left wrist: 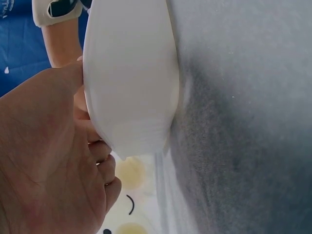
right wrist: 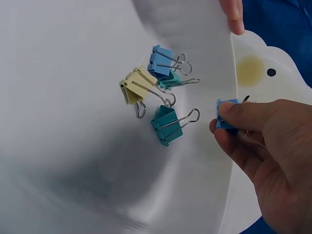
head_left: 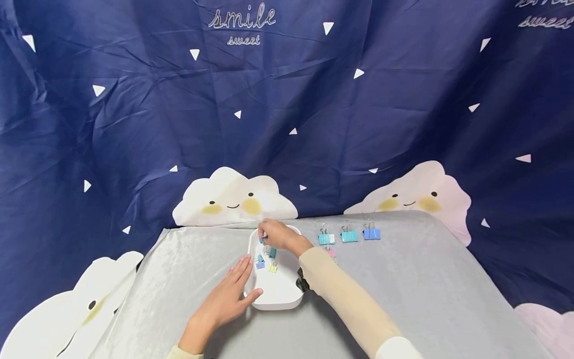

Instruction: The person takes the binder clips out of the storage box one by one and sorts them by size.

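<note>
Right hand (right wrist: pixel 280 146) pinched a blue clip (right wrist: pixel 223 124), handles toward the palm, long axis roughly along the tray's rim (right wrist: pixel 233 68).

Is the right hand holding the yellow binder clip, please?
No, the right hand pinches a blue clip; the yellow clip lies in the tray.

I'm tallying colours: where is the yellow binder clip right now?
In the right wrist view, the yellow binder clip sits inside the white tray, lower left of a blue binder clip, upper left of a teal binder clip.
</note>
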`<state>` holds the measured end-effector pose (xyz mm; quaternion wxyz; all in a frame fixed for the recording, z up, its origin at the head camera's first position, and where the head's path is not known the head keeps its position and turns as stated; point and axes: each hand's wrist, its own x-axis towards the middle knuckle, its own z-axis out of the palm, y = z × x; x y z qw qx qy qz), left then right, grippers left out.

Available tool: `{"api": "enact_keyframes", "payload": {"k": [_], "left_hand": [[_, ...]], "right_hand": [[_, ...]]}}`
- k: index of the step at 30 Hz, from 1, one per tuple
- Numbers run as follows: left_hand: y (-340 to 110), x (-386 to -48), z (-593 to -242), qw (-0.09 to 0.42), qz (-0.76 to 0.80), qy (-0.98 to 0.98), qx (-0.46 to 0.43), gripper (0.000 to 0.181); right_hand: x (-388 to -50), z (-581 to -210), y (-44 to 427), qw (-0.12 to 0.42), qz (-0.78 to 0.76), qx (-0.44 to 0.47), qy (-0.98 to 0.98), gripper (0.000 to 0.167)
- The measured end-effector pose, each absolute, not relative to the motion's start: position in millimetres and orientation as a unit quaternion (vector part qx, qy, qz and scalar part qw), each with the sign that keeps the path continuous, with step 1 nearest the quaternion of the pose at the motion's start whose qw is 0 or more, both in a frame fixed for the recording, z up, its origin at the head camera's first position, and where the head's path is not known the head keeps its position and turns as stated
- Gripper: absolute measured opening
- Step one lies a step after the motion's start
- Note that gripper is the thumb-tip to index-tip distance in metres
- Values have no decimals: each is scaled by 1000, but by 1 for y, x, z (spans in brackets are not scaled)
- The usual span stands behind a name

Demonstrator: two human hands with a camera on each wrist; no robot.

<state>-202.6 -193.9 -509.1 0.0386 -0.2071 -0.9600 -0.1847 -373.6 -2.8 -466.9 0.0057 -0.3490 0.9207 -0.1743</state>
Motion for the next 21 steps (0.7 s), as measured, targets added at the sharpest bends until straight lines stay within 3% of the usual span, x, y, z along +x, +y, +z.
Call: {"api": "enact_keyframes", "payload": {"k": [5,21], "left_hand": [[-194,-203,-510,32,-185,-961,-204,86],[-194,-204,-509,24,-184,-962,-199,87]], "right_hand": [[-372,-466,2,-2,-158,-358,920,5],[-369,-458,24,-33,-211,-390,896,15]]}}
